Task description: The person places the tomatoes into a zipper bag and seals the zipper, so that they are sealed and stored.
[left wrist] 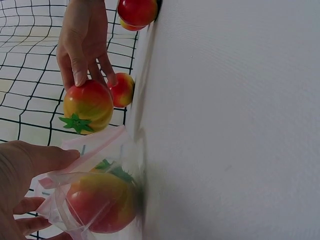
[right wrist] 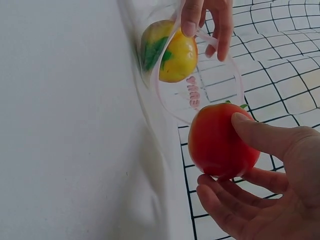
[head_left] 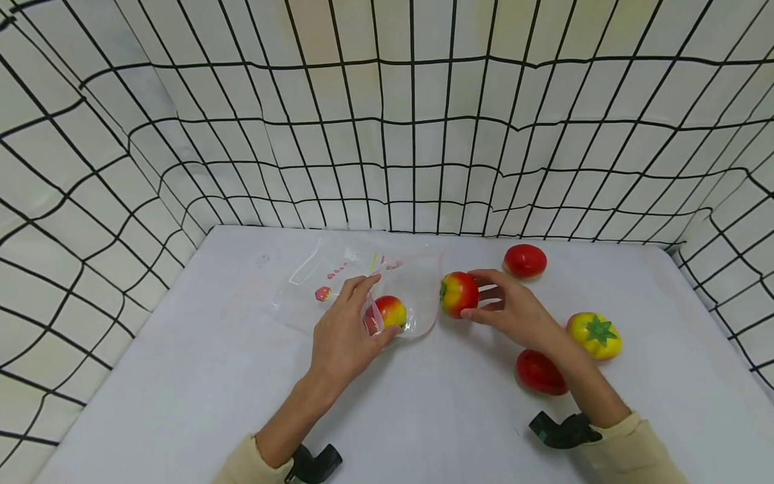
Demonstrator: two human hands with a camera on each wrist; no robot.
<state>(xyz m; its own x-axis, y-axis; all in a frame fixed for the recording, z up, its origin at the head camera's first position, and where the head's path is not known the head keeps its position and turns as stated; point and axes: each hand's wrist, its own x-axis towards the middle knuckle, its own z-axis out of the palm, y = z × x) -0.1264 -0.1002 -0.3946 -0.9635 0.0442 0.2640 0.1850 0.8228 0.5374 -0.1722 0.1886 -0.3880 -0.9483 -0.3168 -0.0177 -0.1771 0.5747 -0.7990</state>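
Observation:
A clear plastic bag (head_left: 302, 286) with small printed pictures lies on the table, and a red-yellow fruit (head_left: 392, 311) is inside it near its mouth. My left hand (head_left: 346, 333) pinches the bag's edge; in the left wrist view the thumb and fingers of that hand (left wrist: 25, 175) are at the pink rim. Just right of the opening, my right hand (head_left: 514, 309) grips a second red-yellow fruit (head_left: 459, 294) with a green top facing the bag. The right wrist view shows this fruit (right wrist: 222, 141) between thumb and fingers, outside the bag's open mouth.
On the right side of the table (head_left: 199, 390) lie a red fruit (head_left: 525, 261) at the back, a yellow fruit (head_left: 594, 335) with a green star top, and another red fruit (head_left: 540, 372) partly under the right forearm. Black wire mesh (head_left: 414, 121) stands around the back and sides.

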